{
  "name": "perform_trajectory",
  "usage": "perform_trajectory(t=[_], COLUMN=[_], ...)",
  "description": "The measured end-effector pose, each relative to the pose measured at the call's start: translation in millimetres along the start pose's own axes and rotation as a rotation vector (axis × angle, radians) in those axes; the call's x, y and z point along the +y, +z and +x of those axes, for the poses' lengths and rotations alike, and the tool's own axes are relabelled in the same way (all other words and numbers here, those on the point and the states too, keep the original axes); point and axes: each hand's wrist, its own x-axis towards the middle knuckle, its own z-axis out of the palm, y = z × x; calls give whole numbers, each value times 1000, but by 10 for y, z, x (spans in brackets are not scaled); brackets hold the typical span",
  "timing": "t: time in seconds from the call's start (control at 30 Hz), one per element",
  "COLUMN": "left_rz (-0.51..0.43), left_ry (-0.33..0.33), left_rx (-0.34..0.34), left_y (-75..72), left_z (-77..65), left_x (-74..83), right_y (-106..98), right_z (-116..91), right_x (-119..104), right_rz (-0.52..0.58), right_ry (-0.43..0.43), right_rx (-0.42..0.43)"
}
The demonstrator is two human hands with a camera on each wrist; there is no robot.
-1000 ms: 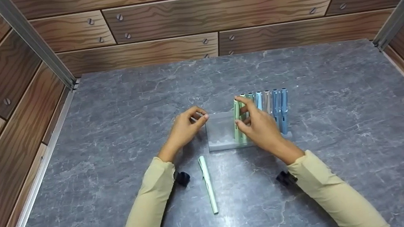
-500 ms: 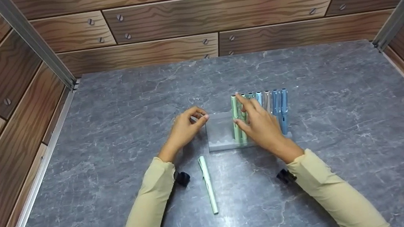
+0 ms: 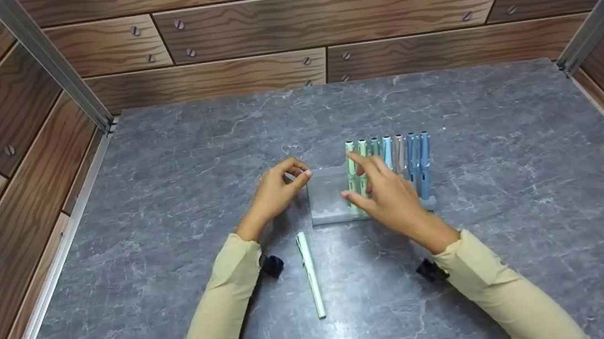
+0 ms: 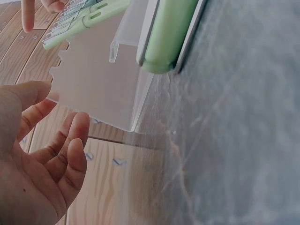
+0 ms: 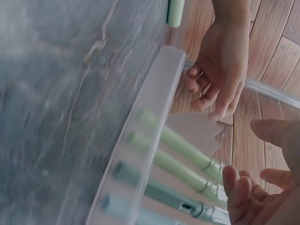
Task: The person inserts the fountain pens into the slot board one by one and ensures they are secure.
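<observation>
A clear pen stand [image 3: 329, 189] stands on the tabletop with a row of upright pens in its right part. My left hand [image 3: 280, 191] pinches the stand's left corner between thumb and index finger; in the left wrist view the thumb lies on the clear plate [image 4: 93, 79]. My right hand [image 3: 393, 196] is in front of the row, fingers spread and holding nothing, close to the leftmost light green pen [image 3: 352, 181]. Whether a fingertip touches that pen, I cannot tell. A loose mint green pen [image 3: 311, 276] lies in front of the stand.
Beside the light green pens stand a dark green pen [image 5: 164, 192], a light blue pen [image 3: 387, 150], a grey-brown pen [image 3: 400, 151] and blue pens [image 3: 427, 179]. The grey marbled table [image 3: 194, 146] is bounded by wood-patterned walls [image 3: 244, 31].
The leftmost green pen has straightened into line with the row. My right hand's fingers have come off it and moved slightly lower and wider apart. The left hand stays put.
</observation>
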Motion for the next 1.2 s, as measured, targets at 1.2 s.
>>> perform_trajectory(t=[1.2], left_rz=[-19], left_ry=[-25], left_rx=[-28], left_y=[-12], left_z=[-15], left_x=[2], right_y=[391], right_z=[-206], right_x=[-431], right_rz=[233], right_ry=[67], right_rx=[-705])
